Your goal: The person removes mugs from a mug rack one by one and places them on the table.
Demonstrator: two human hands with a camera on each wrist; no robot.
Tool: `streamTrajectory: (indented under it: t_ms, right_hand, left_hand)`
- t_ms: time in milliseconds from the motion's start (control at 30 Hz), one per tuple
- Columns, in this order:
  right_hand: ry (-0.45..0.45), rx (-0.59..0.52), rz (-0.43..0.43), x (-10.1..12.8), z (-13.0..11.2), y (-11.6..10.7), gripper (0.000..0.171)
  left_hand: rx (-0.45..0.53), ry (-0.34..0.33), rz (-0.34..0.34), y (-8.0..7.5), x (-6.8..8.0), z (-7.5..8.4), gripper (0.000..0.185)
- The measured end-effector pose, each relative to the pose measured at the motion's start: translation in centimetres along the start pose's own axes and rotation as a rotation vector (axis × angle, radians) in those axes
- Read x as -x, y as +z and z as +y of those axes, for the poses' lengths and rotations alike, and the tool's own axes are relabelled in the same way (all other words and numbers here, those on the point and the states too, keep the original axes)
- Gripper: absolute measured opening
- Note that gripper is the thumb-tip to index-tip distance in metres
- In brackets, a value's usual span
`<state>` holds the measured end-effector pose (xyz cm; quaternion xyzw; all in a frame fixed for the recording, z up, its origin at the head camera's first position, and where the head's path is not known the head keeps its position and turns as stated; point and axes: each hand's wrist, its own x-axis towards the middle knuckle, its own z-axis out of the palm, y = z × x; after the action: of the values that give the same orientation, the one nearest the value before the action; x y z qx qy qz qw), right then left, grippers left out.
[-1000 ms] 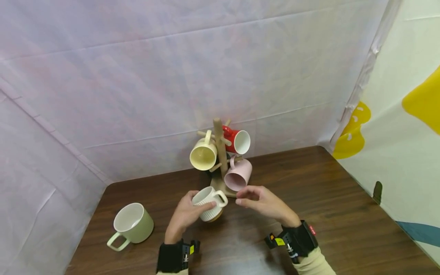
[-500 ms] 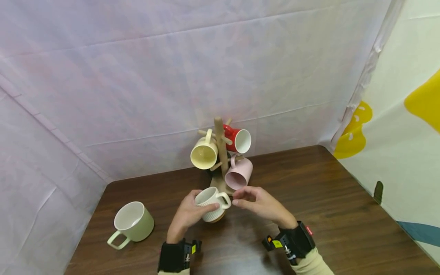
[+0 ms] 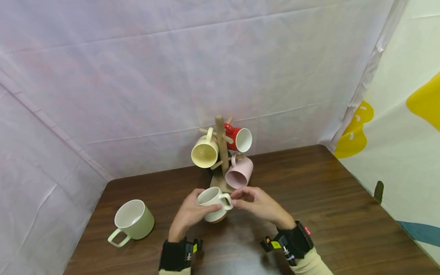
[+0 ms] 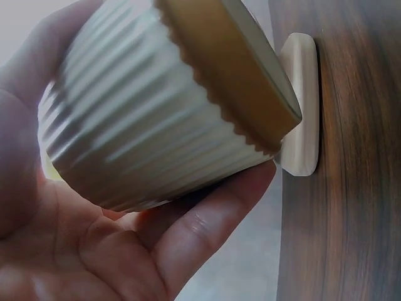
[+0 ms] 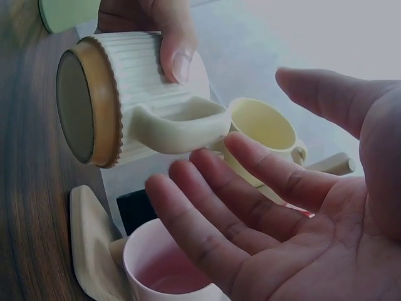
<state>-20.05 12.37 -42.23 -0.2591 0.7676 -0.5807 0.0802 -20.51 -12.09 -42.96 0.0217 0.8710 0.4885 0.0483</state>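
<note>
Your left hand (image 3: pixel 187 215) is wrapped around a white ribbed mug (image 3: pixel 212 203) with a tan, scalloped base band, tilted so its handle points toward your right hand (image 3: pixel 256 204). You're holding it above the table (image 3: pixel 343 225), just in front of the wooden mug tree (image 3: pixel 221 151). Your right hand is spread loosely with relaxed fingers (image 5: pixel 250 207) at the handle, gripping nothing. No writing is readable on the mug. The tree carries 3 mugs: yellow (image 3: pixel 204 154), red (image 3: pixel 238 139) and pink (image 3: pixel 239 175).

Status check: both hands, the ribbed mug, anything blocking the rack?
Left hand grips ribbed mug. Right hand open, fingertips at its handle. Pink mug hangs just beyond, on the rack.
</note>
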Motion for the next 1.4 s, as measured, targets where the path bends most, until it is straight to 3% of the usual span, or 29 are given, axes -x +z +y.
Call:
streamTrajectory:
  t_ms: [333, 833, 1400]
  right_hand:
    - [0.045, -0.113, 0.001, -0.3, 0.1, 0.9, 0.029]
    - [0.09, -0.138, 0.037, -0.2, -0.1, 2.0, 0.023]
    - [0.126, -0.118, 0.038, -0.7, 0.0, 2.5, 0.03]
  left_hand:
    - [0.01, -0.005, -0.028, 0.0, 0.3, 0.1, 0.077]
    - [0.014, 0.031, -0.063, 0.3, 0.7, 0.7, 0.078]
    - [-0.026, 0.073, -0.038, -0.1, 0.8, 1.3, 0.081]
